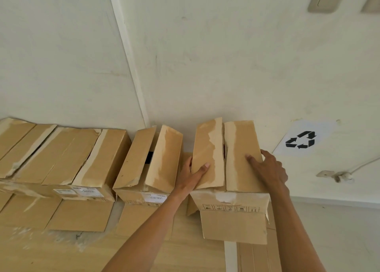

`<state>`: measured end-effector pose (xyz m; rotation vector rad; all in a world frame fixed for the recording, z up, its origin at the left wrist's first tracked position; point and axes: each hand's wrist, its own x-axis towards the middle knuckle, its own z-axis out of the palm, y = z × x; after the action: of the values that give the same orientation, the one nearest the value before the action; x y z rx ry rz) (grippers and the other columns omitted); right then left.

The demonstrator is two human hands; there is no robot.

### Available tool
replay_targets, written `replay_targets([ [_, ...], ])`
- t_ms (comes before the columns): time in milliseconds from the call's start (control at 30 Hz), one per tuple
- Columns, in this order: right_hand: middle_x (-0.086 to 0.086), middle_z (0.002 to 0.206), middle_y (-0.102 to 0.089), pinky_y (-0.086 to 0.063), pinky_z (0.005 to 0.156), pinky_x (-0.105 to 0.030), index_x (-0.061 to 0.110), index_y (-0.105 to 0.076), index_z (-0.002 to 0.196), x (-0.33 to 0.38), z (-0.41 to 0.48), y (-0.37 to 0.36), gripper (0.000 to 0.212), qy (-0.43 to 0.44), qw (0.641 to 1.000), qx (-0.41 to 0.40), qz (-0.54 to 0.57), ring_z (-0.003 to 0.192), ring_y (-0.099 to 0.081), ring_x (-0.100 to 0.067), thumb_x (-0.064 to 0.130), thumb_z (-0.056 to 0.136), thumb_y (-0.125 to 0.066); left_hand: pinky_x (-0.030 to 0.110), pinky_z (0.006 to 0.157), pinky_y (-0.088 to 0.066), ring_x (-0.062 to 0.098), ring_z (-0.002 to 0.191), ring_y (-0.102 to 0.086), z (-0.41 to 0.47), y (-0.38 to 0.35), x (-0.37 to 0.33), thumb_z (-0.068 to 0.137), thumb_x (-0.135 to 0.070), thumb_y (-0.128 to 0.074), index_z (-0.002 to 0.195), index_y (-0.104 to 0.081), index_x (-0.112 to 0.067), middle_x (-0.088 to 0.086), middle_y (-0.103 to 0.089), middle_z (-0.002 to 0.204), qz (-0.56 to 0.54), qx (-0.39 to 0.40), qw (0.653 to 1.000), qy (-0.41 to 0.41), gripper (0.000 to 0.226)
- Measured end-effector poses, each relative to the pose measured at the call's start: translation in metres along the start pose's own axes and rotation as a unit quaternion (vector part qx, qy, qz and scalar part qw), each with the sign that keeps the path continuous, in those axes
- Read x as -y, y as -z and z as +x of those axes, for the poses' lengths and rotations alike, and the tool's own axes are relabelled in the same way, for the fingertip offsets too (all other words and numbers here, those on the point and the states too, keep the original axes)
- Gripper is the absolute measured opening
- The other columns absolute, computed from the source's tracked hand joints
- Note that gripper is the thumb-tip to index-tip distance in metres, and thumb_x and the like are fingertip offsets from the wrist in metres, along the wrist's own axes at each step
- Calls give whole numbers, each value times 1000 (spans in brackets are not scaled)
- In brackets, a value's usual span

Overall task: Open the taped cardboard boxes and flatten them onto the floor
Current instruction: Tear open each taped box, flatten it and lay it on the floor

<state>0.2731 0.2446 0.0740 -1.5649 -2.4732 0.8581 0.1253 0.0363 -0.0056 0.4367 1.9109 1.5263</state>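
Note:
A brown cardboard box (236, 169) stands against the wall at the right end of a row. Its two top flaps are closed with a gap between them, and strips of torn tape residue run along the inner edges. My left hand (192, 177) grips the box's left side, thumb lying on the left flap. My right hand (271, 169) clasps the right edge, thumb pressed on the right flap. A second box (150, 160) with raised, parted flaps stands just left of it. More boxes (61, 154) with split tape line the wall further left.
Flattened cardboard sheets (82, 216) cover the floor under and in front of the row. A paper sign with a recycling symbol (301, 140) is stuck on the wall at right. A cable and small wall fitting (337, 176) sit below it. Pale floor lies at far right.

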Motion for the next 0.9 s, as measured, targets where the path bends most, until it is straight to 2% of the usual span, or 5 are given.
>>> replay_targets([
  [167,-13,132,-60,-43,85,-44,21,-42,144,-5,-24,17,81,-28,999,8,-28,117,-58,-37,77,85,-50,40,104,-51,7,117,-62,-12,9,-13,68,-73,-79,142,-46,-39,-13,-64,129,20,60,998,0,88],
  [367,-13,67,-75,-63,73,-44,1,-55,105,-25,-88,23,90,-108,986,119,34,57,-75,-28,87,81,-41,37,105,-50,9,124,-56,-58,55,-14,64,-69,-84,149,-39,-36,-13,-55,140,113,132,985,-7,102],
  [567,-22,72,-75,-64,68,-44,-3,-60,106,-27,-182,-16,83,-129,964,215,85,66,-76,-34,76,90,-40,27,99,-49,4,123,-54,-118,114,4,71,-56,-86,149,-41,-34,-15,-56,136,161,175,971,-12,92],
  [767,-17,71,-74,-63,66,-47,-5,-61,109,-32,-253,-95,72,-135,960,173,176,63,-74,-35,64,96,-46,28,94,-55,2,111,-63,-152,159,27,77,-40,-86,146,-45,-30,-13,-64,127,198,194,961,-9,81],
  [900,-15,84,-76,-63,69,-48,1,-53,123,-67,-252,-154,114,-142,951,146,231,72,-75,-36,98,64,-45,47,99,-52,15,121,-60,-155,167,36,69,-62,-80,146,-39,-35,-8,-60,130,294,160,942,-34,92],
])
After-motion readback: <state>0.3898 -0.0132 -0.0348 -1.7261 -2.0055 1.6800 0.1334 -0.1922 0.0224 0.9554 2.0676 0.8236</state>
